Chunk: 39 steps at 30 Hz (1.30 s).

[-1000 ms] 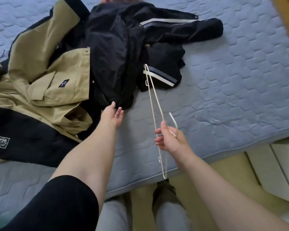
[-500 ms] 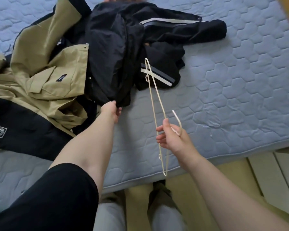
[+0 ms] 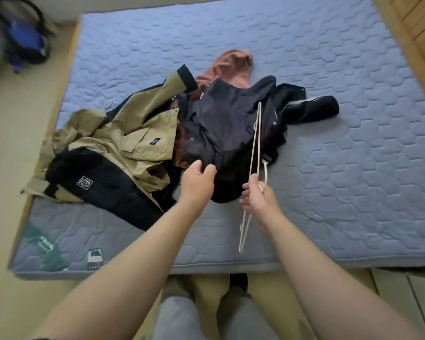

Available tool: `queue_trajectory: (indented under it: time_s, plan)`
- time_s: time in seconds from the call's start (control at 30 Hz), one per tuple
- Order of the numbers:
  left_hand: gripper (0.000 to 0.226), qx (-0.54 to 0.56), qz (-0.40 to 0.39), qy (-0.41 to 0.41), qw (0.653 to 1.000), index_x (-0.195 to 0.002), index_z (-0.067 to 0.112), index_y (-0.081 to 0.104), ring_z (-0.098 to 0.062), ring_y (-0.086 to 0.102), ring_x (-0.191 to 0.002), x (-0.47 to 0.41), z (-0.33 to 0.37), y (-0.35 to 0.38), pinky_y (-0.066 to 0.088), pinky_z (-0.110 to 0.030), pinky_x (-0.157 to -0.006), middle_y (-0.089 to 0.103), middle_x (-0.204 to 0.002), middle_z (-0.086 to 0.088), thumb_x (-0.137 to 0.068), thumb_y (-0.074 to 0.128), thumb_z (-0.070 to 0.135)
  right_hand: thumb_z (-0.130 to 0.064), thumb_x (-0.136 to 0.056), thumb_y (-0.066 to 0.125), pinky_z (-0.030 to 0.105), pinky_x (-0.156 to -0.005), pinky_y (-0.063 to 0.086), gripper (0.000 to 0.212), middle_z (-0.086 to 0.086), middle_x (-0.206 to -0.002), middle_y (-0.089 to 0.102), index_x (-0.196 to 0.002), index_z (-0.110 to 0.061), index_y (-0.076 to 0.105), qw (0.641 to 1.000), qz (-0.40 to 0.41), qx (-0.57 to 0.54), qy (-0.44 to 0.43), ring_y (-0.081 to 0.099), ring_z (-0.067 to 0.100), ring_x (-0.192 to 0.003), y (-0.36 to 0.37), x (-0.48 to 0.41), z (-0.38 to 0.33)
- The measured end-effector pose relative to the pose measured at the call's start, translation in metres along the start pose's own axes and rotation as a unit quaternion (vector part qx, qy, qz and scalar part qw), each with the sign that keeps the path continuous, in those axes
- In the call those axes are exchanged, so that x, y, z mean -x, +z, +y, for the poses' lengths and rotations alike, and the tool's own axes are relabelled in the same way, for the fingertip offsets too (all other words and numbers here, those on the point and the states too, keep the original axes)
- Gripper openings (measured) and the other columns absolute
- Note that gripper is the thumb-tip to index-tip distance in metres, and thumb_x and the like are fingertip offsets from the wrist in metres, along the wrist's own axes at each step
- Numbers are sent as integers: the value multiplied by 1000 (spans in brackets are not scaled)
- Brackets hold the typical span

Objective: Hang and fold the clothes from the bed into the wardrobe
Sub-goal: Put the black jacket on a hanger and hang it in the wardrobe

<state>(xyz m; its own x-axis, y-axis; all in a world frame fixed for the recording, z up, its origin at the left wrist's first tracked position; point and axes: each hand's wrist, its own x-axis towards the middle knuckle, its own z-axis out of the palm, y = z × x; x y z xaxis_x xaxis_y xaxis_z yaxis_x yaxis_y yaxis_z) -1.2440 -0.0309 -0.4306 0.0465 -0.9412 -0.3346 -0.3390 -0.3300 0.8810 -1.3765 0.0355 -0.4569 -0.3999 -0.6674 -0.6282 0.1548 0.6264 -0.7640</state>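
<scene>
Fingers (image 3: 209,170) of left hand (image 3: 198,185) pinch black jacket (image 3: 226,123) hem at centre of bed (image 3: 353,69); right hand (image 3: 260,201) grips white hanger (image 3: 255,153). Also on bed: tan jacket (image 3: 133,143), rust top (image 3: 233,67). Looks like nothing hung or folded yet.

Vantage: we look from head height, standing at the mattress (image 3: 353,168) near edge.
Facing: forward and steeply down — wide-angle.
Nearness: clothes pile (image 3: 219,123) close below us; nearly the whole mattress fits.

The left hand (image 3: 198,182) pinches the black jacket (image 3: 228,126) on the bed (image 3: 353,155); just right of it, the right hand (image 3: 260,200) holds a cream hanger (image 3: 254,153).
</scene>
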Motion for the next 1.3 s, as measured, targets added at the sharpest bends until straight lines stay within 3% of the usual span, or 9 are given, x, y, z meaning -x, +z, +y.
queue_trajectory:
  time_s: [0.2, 0.37, 0.47, 0.53, 0.77, 0.9, 1.03, 1.17, 1.3]
  plan:
    - [13, 15, -1, 71, 997, -80, -6, 52, -17, 46, -61, 43, 66, -45, 39, -33, -57, 50, -66, -6, -78, 56, 7, -56, -105, 33, 48, -92, 57, 53, 2, -100, 65, -110, -11, 62, 997, -33, 51, -55, 68, 24, -88, -8, 38, -46]
    - [24, 42, 37, 88, 995, -66, 12, 53, -15, 43, -56, 64, 89, -94, 33, -24, -51, 47, -58, 0, -79, 52, -9, -50, -106, 35, 52, -87, 56, 48, 1, -78, 58, -92, -12, 60, 990, -54, 73, -104, 61, 24, -77, -1, 67, -68]
    - [2, 45, 57, 106, 992, -70, -3, 52, -19, 44, -61, 76, 87, -127, 34, -32, -59, 47, -64, -8, -69, 53, -4, -48, -107, 35, 52, -85, 57, 55, 2, -76, 57, -104, 1, 60, 987, -66, 90, -115, 61, 26, -76, 10, 82, -70]
    - [16, 58, 54, 105, 991, -75, -4, 58, -20, 46, -65, 86, 85, -147, 36, -35, -63, 51, -67, -8, -61, 51, -2, -49, -106, 35, 50, -82, 58, 56, 4, -79, 58, -107, 1, 60, 985, -76, 102, -116, 63, 26, -76, 21, 91, -69]
    - [39, 140, 52, 84, 985, -90, -13, 57, -22, 48, -68, 126, 75, -224, 37, -29, -60, 52, -74, -12, -53, 48, -6, -59, -103, 39, 38, -70, 60, 65, 14, -118, 62, -136, -4, 50, 985, -150, 77, -46, 70, 30, -87, 86, 125, -76]
    - [33, 170, 10, 43, 985, -73, 6, 45, -16, 39, -59, 147, 56, -265, 26, -26, -49, 39, -66, -4, -45, 44, -10, -61, -101, 43, 45, -76, 61, 72, 15, -106, 60, -145, -3, 43, 981, -188, 37, 23, 68, 42, -101, 112, 146, -71]
    - [49, 207, 16, -74, 975, -100, -1, 60, -26, 51, -77, 164, 23, -285, 39, -30, -60, 53, -82, -11, -60, 37, -19, -57, -102, 46, 48, -84, 60, 67, 15, -102, 62, -145, -7, 42, 976, -201, 73, 51, 68, 37, -96, 126, 158, -53]
    - [25, 360, -29, -255, 897, -98, 5, 72, -36, 67, -95, 171, -17, -287, 53, -39, -90, 71, -97, -15, -80, 59, 17, -54, -102, 47, 41, -69, 60, 57, 13, -97, 61, -128, -4, 52, 970, -195, 144, 32, 64, 27, -74, 133, 166, -36]
    - [54, 355, -40, -375, 855, -103, 3, 79, -38, 67, -112, 172, -48, -283, 43, -48, -111, 74, -111, -22, -85, 73, 53, -54, -102, 47, 39, -69, 58, 50, 12, -92, 62, -114, -7, 57, 953, -221, 208, 13, 62, 26, -68, 145, 167, -30]
